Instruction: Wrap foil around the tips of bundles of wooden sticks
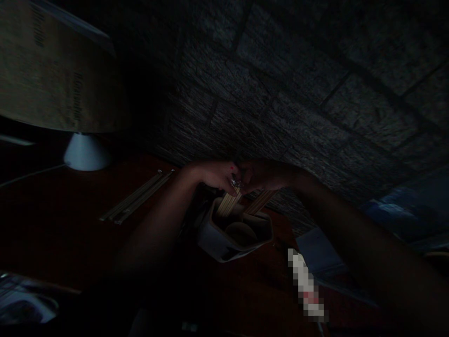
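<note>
My left hand (219, 175) and my right hand (264, 175) meet above a many-sided container (213, 243). Both are closed, with the fingers together around the upper end of a bundle of pale wooden chopsticks (229, 205). The lower ends of that bundle reach inside the container's rim. A second, darker bundle of sticks (258, 203) leans in the container under my right hand; whether that hand touches it I cannot tell. A round shape (241, 232) shows inside the container near its front. A ring-like shiny piece sits at my left fingers.
Several thin sticks (136, 196) lie on the dark reddish table (63, 224) at the left. Behind them stands a lamp with a white cone base (86, 152) and a printed shade (59, 75). A stone-block wall (298, 93) rises behind the table. A blurred-out pale object (306, 285) lies at right.
</note>
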`<state>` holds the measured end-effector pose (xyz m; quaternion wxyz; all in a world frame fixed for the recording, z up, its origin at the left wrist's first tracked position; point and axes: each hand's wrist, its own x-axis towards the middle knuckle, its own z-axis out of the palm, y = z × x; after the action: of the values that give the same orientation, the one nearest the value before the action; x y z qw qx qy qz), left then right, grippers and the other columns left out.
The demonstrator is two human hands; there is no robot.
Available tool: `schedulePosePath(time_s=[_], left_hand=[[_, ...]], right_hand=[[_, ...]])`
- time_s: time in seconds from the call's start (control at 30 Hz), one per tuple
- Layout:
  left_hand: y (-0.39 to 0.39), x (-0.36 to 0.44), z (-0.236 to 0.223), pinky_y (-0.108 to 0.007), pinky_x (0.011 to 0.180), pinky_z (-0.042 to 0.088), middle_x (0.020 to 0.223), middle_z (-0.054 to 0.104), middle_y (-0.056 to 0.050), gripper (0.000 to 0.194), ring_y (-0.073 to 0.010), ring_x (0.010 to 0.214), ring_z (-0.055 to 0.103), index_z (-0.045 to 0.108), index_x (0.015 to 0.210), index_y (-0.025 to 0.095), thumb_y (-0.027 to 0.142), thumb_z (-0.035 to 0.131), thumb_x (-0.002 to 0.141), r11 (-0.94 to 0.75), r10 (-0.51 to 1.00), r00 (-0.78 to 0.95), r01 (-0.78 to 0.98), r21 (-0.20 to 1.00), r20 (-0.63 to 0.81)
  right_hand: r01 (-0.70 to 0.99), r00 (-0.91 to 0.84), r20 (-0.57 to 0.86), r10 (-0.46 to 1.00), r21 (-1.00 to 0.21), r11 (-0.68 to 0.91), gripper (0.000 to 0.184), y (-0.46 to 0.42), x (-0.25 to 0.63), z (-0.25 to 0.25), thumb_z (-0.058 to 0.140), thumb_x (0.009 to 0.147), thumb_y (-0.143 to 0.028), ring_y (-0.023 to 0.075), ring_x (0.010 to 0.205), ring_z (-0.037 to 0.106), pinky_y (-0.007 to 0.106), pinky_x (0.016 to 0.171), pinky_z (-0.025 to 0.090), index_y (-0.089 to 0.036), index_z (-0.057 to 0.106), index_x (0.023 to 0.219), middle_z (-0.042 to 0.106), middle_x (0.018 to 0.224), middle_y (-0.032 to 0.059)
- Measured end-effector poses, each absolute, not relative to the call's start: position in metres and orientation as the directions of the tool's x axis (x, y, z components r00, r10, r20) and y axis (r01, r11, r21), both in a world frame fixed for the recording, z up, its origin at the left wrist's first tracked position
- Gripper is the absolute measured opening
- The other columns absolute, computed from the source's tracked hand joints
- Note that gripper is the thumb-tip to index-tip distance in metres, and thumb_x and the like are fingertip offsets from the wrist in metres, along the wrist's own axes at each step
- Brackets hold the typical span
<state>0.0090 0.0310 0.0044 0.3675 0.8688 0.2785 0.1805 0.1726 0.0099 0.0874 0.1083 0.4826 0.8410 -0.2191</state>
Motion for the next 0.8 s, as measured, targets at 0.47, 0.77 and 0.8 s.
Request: schedulePosePath(time_s=[0.47,0.77,0.8], left_hand=[[0.0356,0.0092,0.0008,-0.018,0.06,0.041,0.081,0.074,-0.001,0.022,-0.0106,0.064,0.06,0.071,0.093,0.013,0.021,0.072,0.072,-0.611,0.585,0.794,0.295,0.734,0.167],[0.0345,0.0087,0.0028,-0.019,0.065,0.043,0.083,0.074,0.0,0.025,-0.011,0.069,0.061,0.071,0.096,0.014,0.021,0.073,0.072,-0.617,0.576,0.799,0.285,0.734,0.173],[0.0342,0.0088,0.0032,-0.019,0.065,0.043,0.084,0.074,-0.001,0.025,-0.0114,0.069,0.061,0.072,0.096,0.013,0.022,0.073,0.072,-0.611,0.579,0.798,0.29,0.736,0.166]], right_hand=[[0.851,-0.526,-0.392,0.755,-0.24,0.468,0.032,0.011,0.1729,0.0872,0.075,0.071,-0.025,0.0209,0.082,0.067,0.03,0.069,0.049,-0.019,0.066,0.101,0.073,0.089,0.0037],[0.848,-0.529,-0.386,0.756,-0.273,0.454,0.033,0.0143,0.1752,0.0837,0.078,0.068,-0.022,0.0213,0.085,0.069,0.029,0.07,0.05,-0.019,0.067,0.099,0.075,0.094,0.0034],[0.851,-0.524,-0.385,0.76,-0.257,0.457,0.033,0.0131,0.1747,0.0844,0.078,0.068,-0.023,0.0211,0.084,0.069,0.028,0.068,0.049,-0.018,0.067,0.099,0.075,0.093,0.0034]])
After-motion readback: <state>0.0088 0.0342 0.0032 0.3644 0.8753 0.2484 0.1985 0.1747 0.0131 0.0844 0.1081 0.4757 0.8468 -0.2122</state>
